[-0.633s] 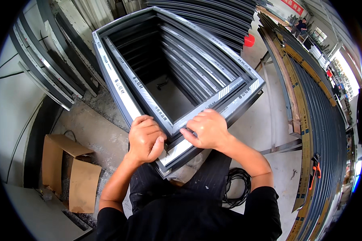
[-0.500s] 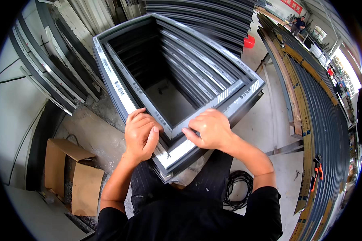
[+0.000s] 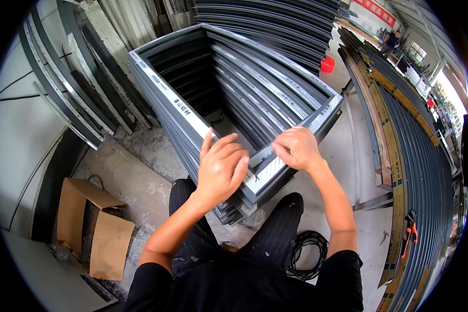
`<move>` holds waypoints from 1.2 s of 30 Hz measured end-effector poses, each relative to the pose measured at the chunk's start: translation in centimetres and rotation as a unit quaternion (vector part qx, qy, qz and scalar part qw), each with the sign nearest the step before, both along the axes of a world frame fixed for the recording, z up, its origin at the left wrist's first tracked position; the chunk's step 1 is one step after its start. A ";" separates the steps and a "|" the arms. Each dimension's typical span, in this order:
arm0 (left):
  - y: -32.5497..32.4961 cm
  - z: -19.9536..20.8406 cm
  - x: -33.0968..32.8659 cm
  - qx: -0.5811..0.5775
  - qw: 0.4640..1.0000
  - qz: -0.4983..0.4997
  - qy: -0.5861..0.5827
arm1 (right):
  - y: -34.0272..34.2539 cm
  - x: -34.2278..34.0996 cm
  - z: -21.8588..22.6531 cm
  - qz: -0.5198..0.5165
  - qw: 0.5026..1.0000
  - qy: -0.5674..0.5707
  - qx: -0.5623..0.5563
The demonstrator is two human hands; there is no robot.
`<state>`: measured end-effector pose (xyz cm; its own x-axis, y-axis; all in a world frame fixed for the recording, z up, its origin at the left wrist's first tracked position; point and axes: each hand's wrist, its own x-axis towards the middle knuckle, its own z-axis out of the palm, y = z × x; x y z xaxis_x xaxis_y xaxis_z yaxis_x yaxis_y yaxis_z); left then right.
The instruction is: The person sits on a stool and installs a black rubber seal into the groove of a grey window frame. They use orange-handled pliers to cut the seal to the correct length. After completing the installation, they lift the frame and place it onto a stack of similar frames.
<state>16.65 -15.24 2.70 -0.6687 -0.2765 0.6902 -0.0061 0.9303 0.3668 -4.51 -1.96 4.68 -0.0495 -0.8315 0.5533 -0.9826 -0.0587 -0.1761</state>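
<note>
A stack of dark grey rectangular metal frames [image 3: 177,103] with silvery printed film strips stands before my legs, its open middle showing the floor. My left hand [image 3: 221,165] is at the near corner of the top frame, with its fingers loosely bent and apart and the thumb raised. It appears to hold nothing; whether its fingertips touch the frame I cannot tell. My right hand [image 3: 297,148] is closed over the near right side of the top frame, thumb pointing toward the corner. Part of that side is hidden under the fingers.
Long profiles [image 3: 418,171] lie on a rack at the right, with orange-handled pliers [image 3: 410,234] on them. A coiled black cable [image 3: 308,255] is on the floor. Cardboard [image 3: 112,244] and leaning strips [image 3: 83,67] are at left. Another stack [image 3: 265,26], a red bucket [image 3: 327,64] and a person [image 3: 391,42] are farther off.
The top frame has turned and settled more in line with the stack. Both hands have moved right; the left has loosened from the frame's edge, while the right stays on its near side.
</note>
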 end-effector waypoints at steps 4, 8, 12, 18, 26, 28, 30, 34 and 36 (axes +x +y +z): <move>-1.0 0.0 -1.7 -0.008 0.997 -0.047 0.064 | 0.2 -0.2 -0.4 -0.038 0.999 -0.025 -0.018; -1.6 -0.6 -2.1 -0.014 0.993 -0.066 0.094 | 0.2 0.3 0.0 -0.056 0.998 -0.012 0.001; -2.0 -0.5 -1.0 -0.019 0.987 -0.097 0.129 | 0.4 1.6 -0.2 -0.062 0.998 0.019 -0.008; -0.9 -0.6 3.2 0.000 0.980 -0.164 0.109 | 3.4 8.2 0.4 -0.105 0.994 -0.011 -0.013; -11.3 -0.5 9.0 0.006 0.979 -0.205 0.021 | -2.5 16.8 -0.1 -0.143 0.989 -0.026 -0.008; -15.9 -0.3 10.7 0.012 0.990 -0.132 -0.044 | -5.2 18.5 -0.2 -0.106 0.993 -0.047 -0.010; -17.4 2.5 12.6 0.004 0.994 -0.035 -0.107 | -5.8 19.4 -0.1 -0.026 0.996 -0.078 -0.032; -15.4 4.1 15.5 0.130 0.983 0.116 -0.059 | -1.5 16.9 1.9 -0.043 0.996 -0.021 -0.076; -10.8 3.9 16.9 0.104 0.988 0.099 -0.059 | 1.5 12.8 2.6 -0.112 0.992 0.020 -0.057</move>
<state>33.53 -26.08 6.57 -0.6600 -0.5376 0.5248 -0.2354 0.8113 0.5351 8.25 -0.45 7.23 -0.2009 -0.7339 0.6488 -0.9796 0.1439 -0.1406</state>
